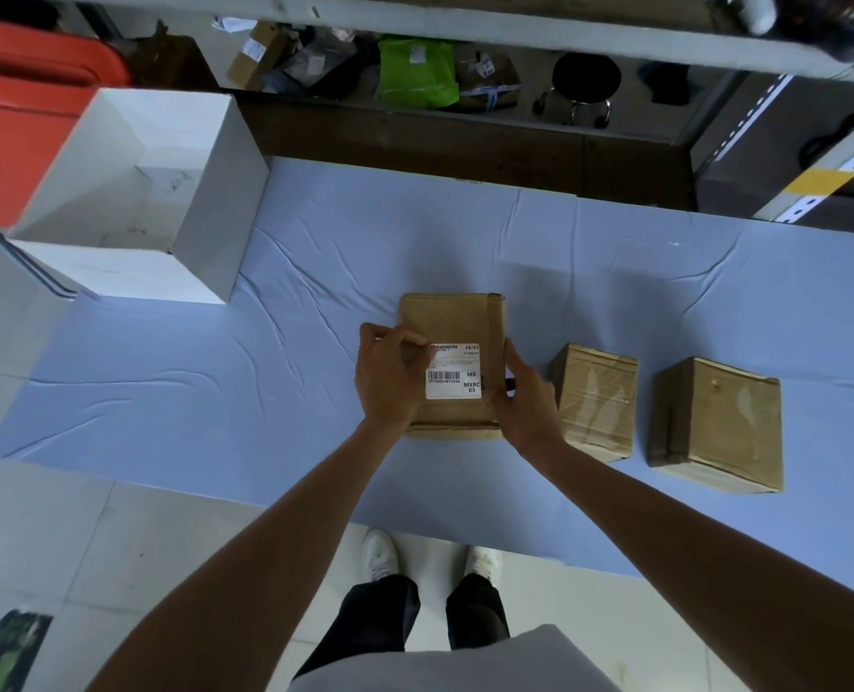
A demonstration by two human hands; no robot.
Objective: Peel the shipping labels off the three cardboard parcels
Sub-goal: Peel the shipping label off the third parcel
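Now my left hand (390, 379) pinches the label (453, 373) by its corner, my right hand (525, 399) grips the parcel (447, 317) — I'd peel low and slow.

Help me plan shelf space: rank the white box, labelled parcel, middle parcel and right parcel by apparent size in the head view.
1. white box
2. labelled parcel and right parcel, too alike to rank
3. middle parcel, smallest
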